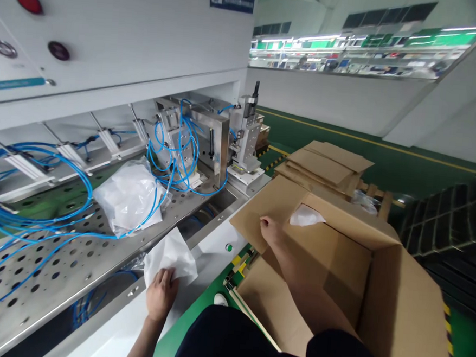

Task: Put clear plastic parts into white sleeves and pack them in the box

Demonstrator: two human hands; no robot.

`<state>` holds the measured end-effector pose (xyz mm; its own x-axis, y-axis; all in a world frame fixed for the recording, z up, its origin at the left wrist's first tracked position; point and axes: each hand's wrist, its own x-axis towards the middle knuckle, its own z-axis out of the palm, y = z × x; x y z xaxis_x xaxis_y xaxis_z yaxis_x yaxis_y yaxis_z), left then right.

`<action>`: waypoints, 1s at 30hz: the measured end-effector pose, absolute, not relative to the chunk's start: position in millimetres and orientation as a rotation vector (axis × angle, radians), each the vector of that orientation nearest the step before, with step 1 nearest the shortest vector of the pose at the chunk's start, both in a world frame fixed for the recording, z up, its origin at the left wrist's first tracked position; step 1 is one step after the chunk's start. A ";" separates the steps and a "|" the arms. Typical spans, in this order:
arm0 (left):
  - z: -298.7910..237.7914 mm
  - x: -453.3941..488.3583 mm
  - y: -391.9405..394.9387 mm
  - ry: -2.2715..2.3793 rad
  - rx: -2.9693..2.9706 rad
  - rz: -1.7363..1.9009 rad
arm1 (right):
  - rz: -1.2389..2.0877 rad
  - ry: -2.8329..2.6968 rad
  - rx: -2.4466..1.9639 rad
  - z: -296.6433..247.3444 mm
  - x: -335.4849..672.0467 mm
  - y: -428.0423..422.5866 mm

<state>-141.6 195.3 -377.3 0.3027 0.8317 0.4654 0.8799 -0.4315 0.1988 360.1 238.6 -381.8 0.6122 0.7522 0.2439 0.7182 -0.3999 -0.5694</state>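
My left hand (160,293) is closed on the lower edge of a white cloth-like sheet (169,258) at the front edge of a perforated steel machine table (44,273). My right hand (270,231) reaches into an open cardboard box (392,298) and rests against the inside of its far flap, with the fingers curled and hidden. A small white piece (305,216) lies in the box just beyond that hand. A clear plastic bag of white material (128,198) lies on the steel table, behind the sheet.
Blue air hoses (33,197) loop over the table. A metal fixture (208,138) stands at the back of the machine. Flattened cardboard (324,165) is stacked beyond the box. Black trays (455,215) stand at the right. The floor is green with yellow lines.
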 end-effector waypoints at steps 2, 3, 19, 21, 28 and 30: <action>-379.2 -142.4 195.0 -1.622 -2.458 -0.767 | 0.046 -1.174 -2.134 -368.0 376.0 269.1; -379.7 -142.6 194.8 -1.626 -2.456 -0.756 | 0.031 -1.182 -2.113 -360.4 383.5 286.1; -382.3 -139.7 192.7 -1.629 -2.369 -0.728 | 0.009 -1.597 -2.353 -287.5 457.8 472.3; -378.9 -138.1 191.8 -1.649 -2.365 -0.734 | -0.048 -1.654 -2.343 -287.5 455.4 473.3; -375.1 -136.4 191.1 -1.657 -2.362 -0.764 | -0.557 -1.539 -2.175 -301.4 440.9 465.2; -377.4 -137.1 191.1 -1.669 -2.360 -0.755 | -0.536 -1.555 -2.111 -304.8 447.8 467.3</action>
<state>-137.1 191.1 -377.4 0.2527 0.8384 0.4830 0.9163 -0.3676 0.1588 447.8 467.3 -304.8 0.2844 0.7782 0.5599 0.9579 -0.2542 -0.1334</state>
